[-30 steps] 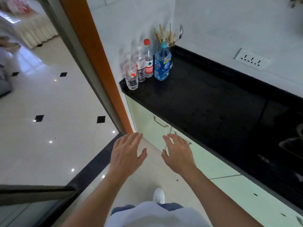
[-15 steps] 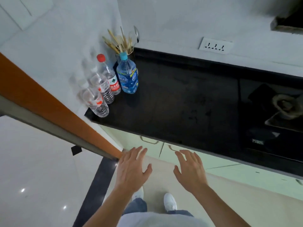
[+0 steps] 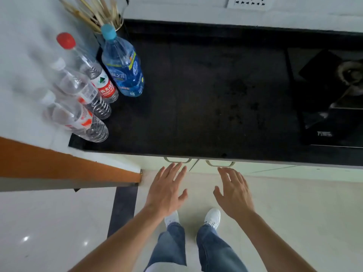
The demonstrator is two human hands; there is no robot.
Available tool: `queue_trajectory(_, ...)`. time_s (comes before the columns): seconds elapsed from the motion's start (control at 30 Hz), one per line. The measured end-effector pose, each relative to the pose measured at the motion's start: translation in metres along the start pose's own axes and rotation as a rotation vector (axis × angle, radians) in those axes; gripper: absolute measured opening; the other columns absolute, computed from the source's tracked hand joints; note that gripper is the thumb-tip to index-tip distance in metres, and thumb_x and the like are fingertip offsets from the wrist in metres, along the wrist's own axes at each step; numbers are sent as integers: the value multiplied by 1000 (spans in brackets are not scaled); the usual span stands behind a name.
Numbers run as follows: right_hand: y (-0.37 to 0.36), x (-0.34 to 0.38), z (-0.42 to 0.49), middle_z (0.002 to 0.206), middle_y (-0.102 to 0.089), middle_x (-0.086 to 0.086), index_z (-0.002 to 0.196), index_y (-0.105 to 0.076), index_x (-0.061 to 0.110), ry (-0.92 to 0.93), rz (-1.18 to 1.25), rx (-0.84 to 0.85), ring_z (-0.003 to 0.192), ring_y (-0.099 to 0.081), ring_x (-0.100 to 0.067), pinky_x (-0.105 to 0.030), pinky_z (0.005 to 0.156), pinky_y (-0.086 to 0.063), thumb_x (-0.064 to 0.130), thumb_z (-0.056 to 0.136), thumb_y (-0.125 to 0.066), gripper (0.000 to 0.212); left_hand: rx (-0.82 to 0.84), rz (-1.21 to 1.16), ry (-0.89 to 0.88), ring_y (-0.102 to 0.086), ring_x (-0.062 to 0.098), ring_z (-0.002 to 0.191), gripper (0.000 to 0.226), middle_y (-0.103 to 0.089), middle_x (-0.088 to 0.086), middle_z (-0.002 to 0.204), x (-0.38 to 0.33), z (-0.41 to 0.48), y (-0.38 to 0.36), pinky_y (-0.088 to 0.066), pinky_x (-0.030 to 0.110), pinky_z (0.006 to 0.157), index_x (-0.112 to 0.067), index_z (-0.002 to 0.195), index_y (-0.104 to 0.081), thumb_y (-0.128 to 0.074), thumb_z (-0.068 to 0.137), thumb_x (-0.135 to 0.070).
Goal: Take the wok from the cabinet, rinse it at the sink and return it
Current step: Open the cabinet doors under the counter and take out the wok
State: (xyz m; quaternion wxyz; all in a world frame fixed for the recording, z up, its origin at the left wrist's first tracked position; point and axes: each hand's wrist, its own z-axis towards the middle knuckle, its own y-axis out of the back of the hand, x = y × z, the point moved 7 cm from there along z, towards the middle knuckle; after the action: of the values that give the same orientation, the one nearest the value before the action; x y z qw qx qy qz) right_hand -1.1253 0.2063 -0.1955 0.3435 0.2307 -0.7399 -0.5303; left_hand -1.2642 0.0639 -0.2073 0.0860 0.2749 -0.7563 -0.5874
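Both hands hover palm-down in front of the cabinet (image 3: 196, 167), holding nothing. The left hand (image 3: 167, 191) has its fingers (image 3: 176, 169) spread open, the tips just below the left door handle (image 3: 177, 160). The right hand (image 3: 233, 193) is likewise open, just below the right door handle (image 3: 220, 163). Both doors appear closed, and the wok cannot be seen. On the black surface (image 3: 206, 95) stand four bottles (three clear, one blue (image 3: 123, 65)) grouped at the left end, beside a holder of chopsticks (image 3: 92, 12). A stove burner (image 3: 349, 75) occupies the right.

Blue jeans (image 3: 172, 246), white sneakers (image 3: 213, 216), bare forearms (image 3: 117, 238)
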Motion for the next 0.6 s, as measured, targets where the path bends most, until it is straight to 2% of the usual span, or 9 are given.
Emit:
queue_trajectory(0.2, -31, 6, 26, 138, -58, -13, 135, -53, 10, -23, 56, 11, 126, -56, -35, -47, 107, -45, 30, 84, -72, 57, -39, -6, -9, -30, 22, 148, 74, -33, 2, 161, 3, 25, -18, -5, 33, 116, -22, 155, -27, -46, 93, -58)
queue_trajectory(0.3, -41, 7, 33, 146, -52, -13, 142, -46, 10, -20, 61, 60, 134, -48, -33, -45, 111, -41, 32, 89, -66, 61, -37, -43, -14, -31, 21, 148, 73, -34, 2, 160, 4, 34, -24, -12, 32, 118, -21, 155, -23, -44, 95, -56)
queue_trajectory(0.43, -46, 9, 35, 151, -46, -11, 148, -38, 11, -20, 60, 85, 139, -42, -30, -42, 114, -38, 34, 93, -61, 64, -55, -50, -28, -37, 21, 144, 69, -40, 1, 156, 4, 40, -28, -26, 34, 119, -20, 153, -29, -47, 94, -52)
queue_trajectory(0.6, -47, 3, 21, 139, -55, -13, 140, -48, 7, 9, 92, 80, 128, -50, -32, -47, 102, -51, 20, 86, -66, 58, -73, -64, -28, -42, 23, 136, 64, -47, 4, 148, 3, 33, -33, -34, 34, 115, -17, 148, -38, -53, 92, -43)
